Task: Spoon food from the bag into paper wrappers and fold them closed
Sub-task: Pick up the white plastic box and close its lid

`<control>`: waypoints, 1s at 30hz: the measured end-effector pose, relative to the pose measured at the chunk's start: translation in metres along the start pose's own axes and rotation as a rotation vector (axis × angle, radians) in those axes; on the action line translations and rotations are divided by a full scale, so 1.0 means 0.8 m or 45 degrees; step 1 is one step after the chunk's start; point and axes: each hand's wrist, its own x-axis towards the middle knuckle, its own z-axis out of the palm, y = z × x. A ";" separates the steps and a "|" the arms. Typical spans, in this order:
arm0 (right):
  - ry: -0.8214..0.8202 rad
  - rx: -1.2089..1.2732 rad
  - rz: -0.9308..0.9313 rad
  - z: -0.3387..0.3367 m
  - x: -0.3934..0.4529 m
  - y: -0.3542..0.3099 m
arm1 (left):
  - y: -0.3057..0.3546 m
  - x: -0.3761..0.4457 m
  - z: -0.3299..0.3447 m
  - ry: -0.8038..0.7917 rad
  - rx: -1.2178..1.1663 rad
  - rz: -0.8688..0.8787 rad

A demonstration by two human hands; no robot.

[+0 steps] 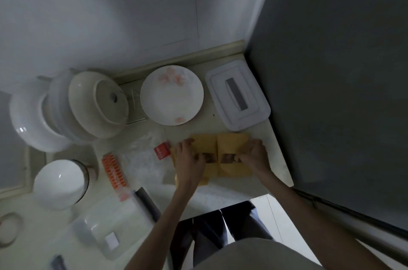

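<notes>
Two brown paper wrappers lie side by side on the pale counter. The left wrapper and the right wrapper each show a small patch of dark food near the middle. My left hand rests on the left wrapper with fingers pressing its edge. At the right edge of the right wrapper, my right hand pinches the paper. A clear plastic bag with a red label lies just left of my left hand. No spoon is visible.
A white flowered plate and a white lidded box stand behind the wrappers. A stack of bowls and a pot sits at the left, with a white bowl, an orange strip and plastic containers nearer. The counter's edge lies just right of my right hand.
</notes>
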 end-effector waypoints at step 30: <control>-0.154 0.110 -0.298 -0.009 -0.087 -0.028 | -0.013 -0.058 -0.051 -0.106 -0.653 -0.129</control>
